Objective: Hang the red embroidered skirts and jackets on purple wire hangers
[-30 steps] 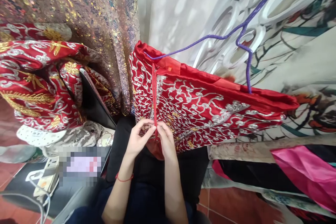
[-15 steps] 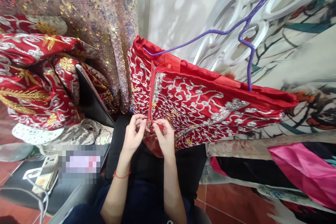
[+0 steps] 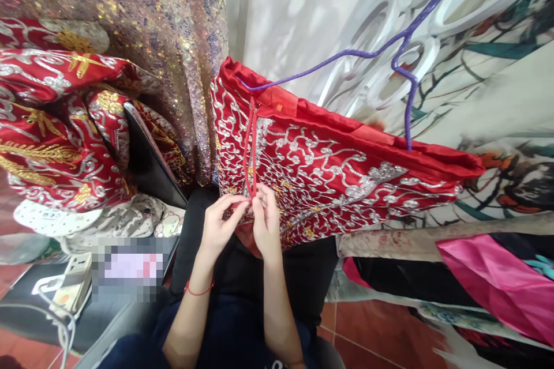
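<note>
A red garment [image 3: 311, 155] with silver and gold embroidery hangs from a purple wire hanger [image 3: 341, 53] in front of my lap. From its waistband a thin red cord [image 3: 247, 150] runs down in two strands to my fingers. My left hand [image 3: 220, 222], with a red string round the wrist, pinches the lower end of the cord between thumb and forefinger. Beside it, my right hand [image 3: 266, 219] is closed on the cord too, its fingertips almost touching the left ones. The cord's tip is hidden by my fingers.
Another red embroidered garment [image 3: 52, 121] is piled at left, against a sequinned cloth [image 3: 142, 29]. A dark flat panel [image 3: 151, 161] leans there. Lower left are a power strip [image 3: 73, 277] and a blurred-out screen [image 3: 130, 268]. Pink fabric [image 3: 497, 277] lies at right.
My right hand has come in closer to the left and turned more upright on the cord. The cord's strands now hang visibly apart, where they were close together.
</note>
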The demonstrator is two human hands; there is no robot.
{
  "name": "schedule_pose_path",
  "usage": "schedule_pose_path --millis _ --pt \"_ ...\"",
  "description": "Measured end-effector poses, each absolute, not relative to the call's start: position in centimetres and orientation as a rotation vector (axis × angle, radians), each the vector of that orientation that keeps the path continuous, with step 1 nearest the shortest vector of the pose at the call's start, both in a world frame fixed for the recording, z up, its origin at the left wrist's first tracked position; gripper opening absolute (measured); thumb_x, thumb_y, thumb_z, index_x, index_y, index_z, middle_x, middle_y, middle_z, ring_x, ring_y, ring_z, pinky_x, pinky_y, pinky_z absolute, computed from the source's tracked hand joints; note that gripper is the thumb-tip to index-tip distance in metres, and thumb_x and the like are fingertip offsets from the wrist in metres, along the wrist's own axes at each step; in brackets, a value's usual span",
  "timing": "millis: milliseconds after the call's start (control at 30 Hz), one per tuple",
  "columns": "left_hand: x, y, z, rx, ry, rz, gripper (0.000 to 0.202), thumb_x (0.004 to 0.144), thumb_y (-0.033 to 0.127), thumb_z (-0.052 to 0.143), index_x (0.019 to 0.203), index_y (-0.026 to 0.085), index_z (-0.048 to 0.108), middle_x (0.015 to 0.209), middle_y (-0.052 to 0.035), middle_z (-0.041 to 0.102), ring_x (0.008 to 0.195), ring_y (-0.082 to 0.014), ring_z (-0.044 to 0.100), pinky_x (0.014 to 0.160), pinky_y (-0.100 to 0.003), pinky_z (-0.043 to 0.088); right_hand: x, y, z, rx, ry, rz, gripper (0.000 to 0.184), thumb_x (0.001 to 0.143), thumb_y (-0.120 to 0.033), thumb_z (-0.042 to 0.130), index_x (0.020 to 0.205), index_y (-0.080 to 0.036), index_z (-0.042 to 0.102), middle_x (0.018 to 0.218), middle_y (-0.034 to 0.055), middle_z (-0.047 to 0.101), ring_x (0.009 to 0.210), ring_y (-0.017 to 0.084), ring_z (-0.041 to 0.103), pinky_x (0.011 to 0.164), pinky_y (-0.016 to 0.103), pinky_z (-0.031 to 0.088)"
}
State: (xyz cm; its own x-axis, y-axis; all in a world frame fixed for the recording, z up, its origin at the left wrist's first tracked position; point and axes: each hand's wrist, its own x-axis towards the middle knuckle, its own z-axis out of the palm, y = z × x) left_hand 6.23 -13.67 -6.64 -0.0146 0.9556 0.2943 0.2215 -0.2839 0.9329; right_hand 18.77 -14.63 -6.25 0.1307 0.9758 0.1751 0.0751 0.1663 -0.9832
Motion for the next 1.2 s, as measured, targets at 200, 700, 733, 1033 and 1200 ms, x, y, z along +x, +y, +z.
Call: schedule_pose_path --millis 200,700,733,1033,1200 --pt "5.9 -14.1 -5.6 1.629 1.349 1.441 0.018 0.089 0.036 0.068 0.088 0.02 0.074 0.084 -0.0035 0.072 0.075 -0.0146 0.064 0.073 -0.027 0.051 18.1 -14.7 -4.2 -1.245 -1.288 0.921 0.026 0.099 -0.044 0.052 0.101 -0.022 0.064 0.08 0.0009 0.066 0.07 0.014 0.06 0.07 0.027 0.048" --pt "5.9 -15.4 -3.8 1.648 1.565 1.653 0.013 0.091 0.027 0.063 0.089 0.021 0.075 0.081 -0.0017 0.066 0.062 -0.0111 0.055 0.063 -0.025 0.046 17.9 -16.5 -3.0 -1.239 -1.16 0.965 0.025 0.098 -0.044 0.054 0.091 -0.021 0.061 0.064 -0.0046 0.054 0.056 0.01 0.05 0.057 0.022 0.043" --pt "5.9 -15.7 -3.6 1.599 1.483 1.569 0.016 0.093 0.03 0.062 0.094 0.021 0.074 0.074 -0.0001 0.064 0.056 -0.0094 0.051 0.057 -0.023 0.044 17.8 -16.5 -3.0 -1.232 -1.137 1.004 0.025 0.098 -0.045 0.054 0.092 -0.021 0.061 0.063 -0.0049 0.055 0.055 0.01 0.051 0.056 0.022 0.044" --pt "6.0 -15.9 -4.4 1.254 1.318 1.209 0.04 0.096 0.052 0.055 0.116 0.02 0.069 0.103 -0.0057 0.075 0.09 -0.017 0.071 0.085 -0.025 0.056 17.8 -16.8 -2.6 -1.244 -1.221 0.874 0.02 0.098 -0.037 0.054 0.092 -0.022 0.066 0.091 0.0033 0.067 0.082 0.015 0.064 0.076 0.027 0.052" --pt "6.0 -15.7 -4.4 1.312 1.248 1.275 0.037 0.098 0.049 0.054 0.116 0.02 0.068 0.115 -0.0065 0.074 0.105 -0.0186 0.07 0.092 -0.025 0.055 17.5 -17.0 -2.2 -1.187 -1.331 0.995 0.021 0.096 -0.035 0.056 0.084 -0.021 0.066 0.083 0.0017 0.066 0.074 0.014 0.06 0.07 0.026 0.05"
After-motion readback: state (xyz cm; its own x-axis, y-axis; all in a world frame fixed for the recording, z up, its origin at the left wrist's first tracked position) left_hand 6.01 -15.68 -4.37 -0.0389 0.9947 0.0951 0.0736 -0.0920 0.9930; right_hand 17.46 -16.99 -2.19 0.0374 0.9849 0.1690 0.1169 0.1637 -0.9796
